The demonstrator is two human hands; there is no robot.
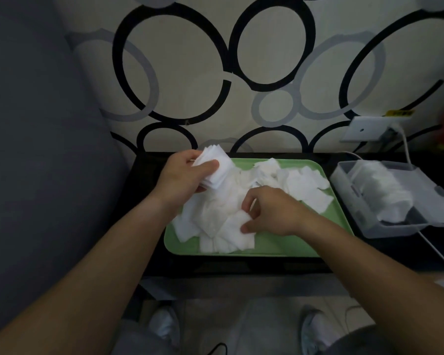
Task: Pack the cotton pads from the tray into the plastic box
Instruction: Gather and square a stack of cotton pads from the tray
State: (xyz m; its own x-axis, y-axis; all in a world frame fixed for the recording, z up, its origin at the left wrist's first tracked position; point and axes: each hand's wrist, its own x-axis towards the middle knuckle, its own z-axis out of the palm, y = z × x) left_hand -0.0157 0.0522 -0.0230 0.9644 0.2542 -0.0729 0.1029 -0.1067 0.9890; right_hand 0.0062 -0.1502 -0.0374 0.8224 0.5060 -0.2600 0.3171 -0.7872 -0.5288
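Head | left hand (182,176) grips pad stack (219,163) | right hand (273,211) pinches loose pad (235,233) on tray (282,243)

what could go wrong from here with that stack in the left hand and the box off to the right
1. The stack of white square cotton pads in the left hand looks uneven and sits over the far corner of the green plastic tray; some could slide off outside it.
2. The right hand pinches one pad in the overlapping loose pile; neighbours may drag along.
3. The translucent grey plastic box already looks quite full, so more could spill.
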